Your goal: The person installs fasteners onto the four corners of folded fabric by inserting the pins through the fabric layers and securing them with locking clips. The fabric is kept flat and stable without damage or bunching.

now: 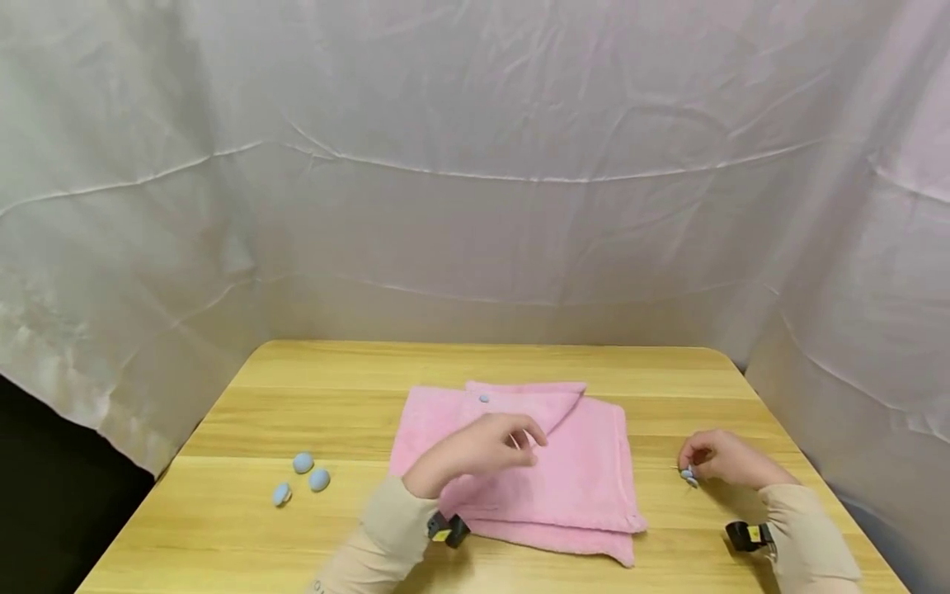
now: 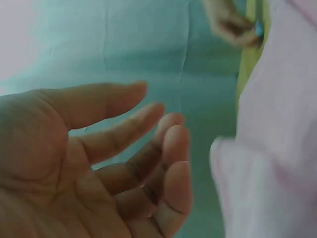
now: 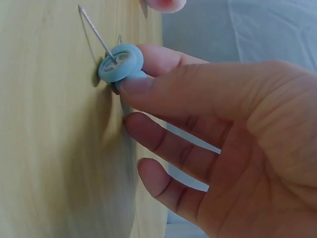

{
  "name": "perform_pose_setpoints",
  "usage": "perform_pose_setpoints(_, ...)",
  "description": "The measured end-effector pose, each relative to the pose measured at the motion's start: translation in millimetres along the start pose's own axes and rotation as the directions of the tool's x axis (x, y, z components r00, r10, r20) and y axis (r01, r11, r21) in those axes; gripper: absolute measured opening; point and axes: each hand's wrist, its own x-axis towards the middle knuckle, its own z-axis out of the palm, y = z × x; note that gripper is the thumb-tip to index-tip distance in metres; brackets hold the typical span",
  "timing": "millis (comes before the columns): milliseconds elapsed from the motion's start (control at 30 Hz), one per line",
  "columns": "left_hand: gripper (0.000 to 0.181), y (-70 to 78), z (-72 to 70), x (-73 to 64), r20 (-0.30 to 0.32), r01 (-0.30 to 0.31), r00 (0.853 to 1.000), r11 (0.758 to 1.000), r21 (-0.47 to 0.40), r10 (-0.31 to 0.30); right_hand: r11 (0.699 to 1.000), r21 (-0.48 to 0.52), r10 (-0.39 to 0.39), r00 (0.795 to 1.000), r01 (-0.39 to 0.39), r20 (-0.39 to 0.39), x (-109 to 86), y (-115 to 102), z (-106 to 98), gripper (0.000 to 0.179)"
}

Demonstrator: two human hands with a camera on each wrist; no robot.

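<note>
My right hand [image 1: 731, 460] is low over the right side of the table, pinching a light blue round-headed pin [image 3: 121, 63] between thumb and index finger. Its thin metal spike sticks up from a pale spoked centre. More blue shows beneath it, partly hidden by the thumb, and a second fine point stands behind. My left hand [image 1: 482, 445] hovers above a folded pink towel [image 1: 571, 483], its fingers loosely bent and nothing between them. A small blue piece [image 1: 484, 398] lies on the towel near its far edge. The left wrist view shows the empty palm [image 2: 99, 173] beside the cloth.
Three more blue round heads [image 1: 303, 462] lie on the left part of the wooden table [image 1: 349, 363], one tipped on its side. Pale fabric [image 1: 475, 231] hangs as walls behind and on both sides. The table's right edge runs close to my right forearm.
</note>
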Motion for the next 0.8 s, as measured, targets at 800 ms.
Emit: perform_pose_setpoints(800, 0.034, 13.5, 105.6, 39.6, 0.104, 0.075, 0.984, 0.872, 0.484, -0.142, 0.999, 0.036, 0.018, 0.999, -0.019, 0.034, 2.4, -1.3, 1.9, 0.007)
